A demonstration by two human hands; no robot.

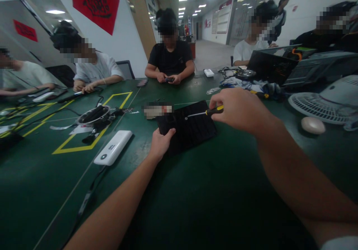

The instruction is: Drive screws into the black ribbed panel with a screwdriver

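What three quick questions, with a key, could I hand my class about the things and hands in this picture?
1. Multiple choice: what does the wearer's right hand hold?
A) a cable
B) a screwdriver
C) a mouse
2. True or false: in the picture, the fan is to the right of the black panel.
3. Fill in the gap: the panel's left side is held by the wearer's ____.

Key: 1. B; 2. true; 3. left hand.
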